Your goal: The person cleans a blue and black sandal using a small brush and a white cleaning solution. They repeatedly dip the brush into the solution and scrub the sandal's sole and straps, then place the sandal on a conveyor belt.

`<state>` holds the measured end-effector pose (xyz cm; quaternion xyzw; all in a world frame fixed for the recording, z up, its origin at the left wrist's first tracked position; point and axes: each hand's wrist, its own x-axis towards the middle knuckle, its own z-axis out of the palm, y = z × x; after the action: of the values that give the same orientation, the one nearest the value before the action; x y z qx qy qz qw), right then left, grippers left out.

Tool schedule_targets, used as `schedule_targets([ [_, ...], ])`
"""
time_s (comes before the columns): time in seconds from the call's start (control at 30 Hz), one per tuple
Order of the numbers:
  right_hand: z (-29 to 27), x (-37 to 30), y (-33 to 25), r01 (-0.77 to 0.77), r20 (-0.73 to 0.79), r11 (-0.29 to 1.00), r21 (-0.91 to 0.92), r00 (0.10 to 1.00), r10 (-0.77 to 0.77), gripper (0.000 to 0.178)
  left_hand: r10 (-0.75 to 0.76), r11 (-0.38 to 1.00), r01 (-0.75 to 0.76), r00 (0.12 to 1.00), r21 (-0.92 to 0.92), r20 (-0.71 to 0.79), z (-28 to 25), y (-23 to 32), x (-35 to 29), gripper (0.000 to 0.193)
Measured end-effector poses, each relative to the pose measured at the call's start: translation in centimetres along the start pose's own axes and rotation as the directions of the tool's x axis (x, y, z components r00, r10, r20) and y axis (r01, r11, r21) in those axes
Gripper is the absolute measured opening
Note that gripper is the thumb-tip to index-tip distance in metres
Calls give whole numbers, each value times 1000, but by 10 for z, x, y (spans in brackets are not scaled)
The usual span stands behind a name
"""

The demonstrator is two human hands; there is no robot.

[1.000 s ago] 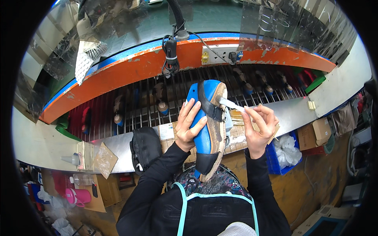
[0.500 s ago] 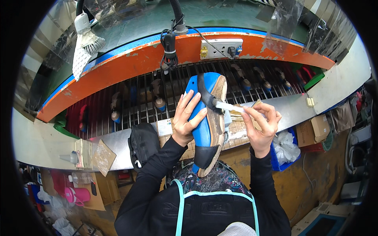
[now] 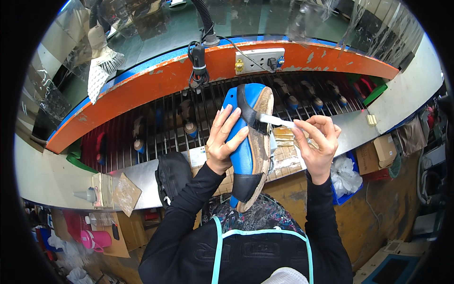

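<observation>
A blue shoe last [image 3: 243, 156] with a sandal's black upper pieces and a worn brown sole edge stands tilted in front of me, its black end piece [image 3: 247, 187] toward my lap. My left hand [image 3: 224, 140] grips it from the left, thumb and fingers along the blue side. In my right hand [image 3: 318, 144], thumb and fingertips pinch a slim white flat tool [image 3: 276, 120]. The tool's tip touches the black strap [image 3: 251, 113] close to the sole edge. Whether that tip has bristles is hard to make out.
Behind the work runs a metal rod conveyor [image 3: 165, 128] carrying several shoe lasts under an orange beam [image 3: 175, 78]. A black pouch [image 3: 173, 176] lies left of my forearm, a cardboard sheet [image 3: 288, 156] beneath the work. At right sits a blue bin [image 3: 344, 193] with clear plastic.
The white tool has swung slightly, with more of its length showing, and my right hand has shifted a little to the right. The left hand keeps its hold on the last.
</observation>
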<state>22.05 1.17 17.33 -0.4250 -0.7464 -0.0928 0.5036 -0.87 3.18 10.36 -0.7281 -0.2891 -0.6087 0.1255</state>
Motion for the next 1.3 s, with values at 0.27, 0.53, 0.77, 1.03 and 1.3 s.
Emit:
schedule_targets([
  [0.27, -14, 9, 5, 124, 75, 992, -16, 990, -122, 19, 5, 1000, -4, 999, -14, 48, -5, 4, 7, 43],
  [0.53, -19, 11, 24, -66, 378, 957, 282, 924, -48, 17, 5, 999, -6, 1000, -43, -22, 1, 4, 8, 39],
  [0.77, 7, -43, 8, -286, 312, 814, 505, 940, 137, 17, -27, 999, 22, 987, -28, -161, 2, 1, 1, 39],
  [1.03, 15, -86, -29, -557, 227, 678, 480, 825, 518, 15, -18, 996, 34, 982, 84, -189, 1, -4, -7, 49],
  [1.3, 13, -90, -38, -576, 321, 646, 500, 816, 480, 16, -10, 995, 26, 988, 99, -157, -5, -10, -16, 38],
])
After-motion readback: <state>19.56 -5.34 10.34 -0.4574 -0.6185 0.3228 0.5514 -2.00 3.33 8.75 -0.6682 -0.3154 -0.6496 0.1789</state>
